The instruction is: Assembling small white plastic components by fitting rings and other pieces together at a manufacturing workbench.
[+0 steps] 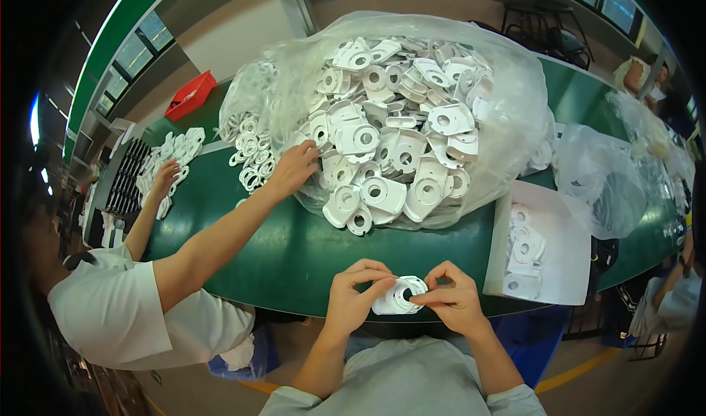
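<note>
Near edge of table: white plastic part (398, 296) held just above the green table (294, 254), close to the body.
Left hand (353, 295): fingers closed on the part's left side, thumb on top.
Right hand (452, 298): pinching the part's right side, fingertips curled in.
Part's lie: round hole facing up toward the camera; long axis roughly left to right, though mostly hidden by fingers.
Beyond: clear bag (441, 122) heaped with like white parts, mouth open toward the hands.
Left: co-worker's hand (294, 167) reaching into the heap.
Right: white tray (559, 262) with a few parts.
</note>
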Demonstrator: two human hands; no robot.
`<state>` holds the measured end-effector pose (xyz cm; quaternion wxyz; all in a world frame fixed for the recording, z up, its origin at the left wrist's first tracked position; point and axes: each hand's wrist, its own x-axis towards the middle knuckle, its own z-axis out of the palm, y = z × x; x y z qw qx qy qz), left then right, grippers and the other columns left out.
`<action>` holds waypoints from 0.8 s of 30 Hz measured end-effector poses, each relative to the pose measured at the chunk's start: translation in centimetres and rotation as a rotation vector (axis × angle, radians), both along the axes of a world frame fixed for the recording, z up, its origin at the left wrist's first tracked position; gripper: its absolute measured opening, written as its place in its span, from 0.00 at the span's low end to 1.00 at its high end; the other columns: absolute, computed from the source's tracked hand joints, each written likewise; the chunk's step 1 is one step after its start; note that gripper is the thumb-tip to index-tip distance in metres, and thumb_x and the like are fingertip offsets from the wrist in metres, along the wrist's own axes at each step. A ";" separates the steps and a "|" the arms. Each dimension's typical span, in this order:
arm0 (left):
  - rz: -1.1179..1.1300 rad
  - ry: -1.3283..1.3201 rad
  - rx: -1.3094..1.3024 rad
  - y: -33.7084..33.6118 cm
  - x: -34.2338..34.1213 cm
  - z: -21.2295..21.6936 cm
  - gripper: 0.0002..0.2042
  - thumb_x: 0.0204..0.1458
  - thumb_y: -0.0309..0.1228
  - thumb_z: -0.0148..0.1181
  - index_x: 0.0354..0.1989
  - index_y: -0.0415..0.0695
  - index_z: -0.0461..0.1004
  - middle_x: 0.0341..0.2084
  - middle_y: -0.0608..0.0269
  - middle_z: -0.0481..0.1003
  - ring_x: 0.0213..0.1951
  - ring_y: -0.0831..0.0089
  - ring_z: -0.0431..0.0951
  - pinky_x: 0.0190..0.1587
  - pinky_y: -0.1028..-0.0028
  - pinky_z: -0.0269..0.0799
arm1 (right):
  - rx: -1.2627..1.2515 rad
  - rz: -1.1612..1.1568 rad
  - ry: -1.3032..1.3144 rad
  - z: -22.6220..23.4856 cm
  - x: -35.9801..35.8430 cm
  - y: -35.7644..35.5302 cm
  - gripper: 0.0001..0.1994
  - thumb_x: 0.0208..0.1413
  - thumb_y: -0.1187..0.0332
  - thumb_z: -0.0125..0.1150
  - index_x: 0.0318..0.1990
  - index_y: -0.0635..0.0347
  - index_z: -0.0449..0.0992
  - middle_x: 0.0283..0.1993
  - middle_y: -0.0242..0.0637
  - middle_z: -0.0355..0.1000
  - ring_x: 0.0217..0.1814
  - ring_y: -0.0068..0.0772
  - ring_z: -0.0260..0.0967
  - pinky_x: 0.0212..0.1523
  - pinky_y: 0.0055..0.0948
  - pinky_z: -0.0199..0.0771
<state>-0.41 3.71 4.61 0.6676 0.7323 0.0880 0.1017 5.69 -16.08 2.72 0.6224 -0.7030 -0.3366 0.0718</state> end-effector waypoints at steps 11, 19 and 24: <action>-0.075 0.169 -0.409 -1.2 -0.9 -1.6 0.11 0.54 0.21 0.56 0.45 0.31 0.73 0.35 0.57 0.77 0.35 0.78 0.77 0.39 0.81 0.72 | 0.088 0.074 0.102 -0.4 0.6 0.5 0.16 0.39 0.90 0.57 0.33 0.61 0.82 0.36 0.37 0.69 0.36 0.27 0.70 0.36 0.23 0.70; 0.290 -0.042 -0.426 -4.6 -0.6 -2.1 0.11 0.53 0.19 0.57 0.44 0.31 0.72 0.36 0.56 0.77 0.37 0.78 0.77 0.40 0.81 0.71 | 0.340 -0.032 0.681 -0.7 -2.7 2.5 0.26 0.48 0.85 0.57 0.58 0.72 0.63 0.51 0.41 0.69 0.54 0.29 0.67 0.54 0.26 0.67; 0.267 -0.076 -0.424 -4.2 -1.0 -2.1 0.14 0.53 0.18 0.57 0.49 0.31 0.69 0.38 0.54 0.76 0.39 0.76 0.77 0.41 0.81 0.72 | 0.306 -0.061 0.707 -1.0 -2.5 2.6 0.21 0.51 0.83 0.57 0.54 0.71 0.66 0.49 0.38 0.70 0.52 0.24 0.67 0.52 0.24 0.67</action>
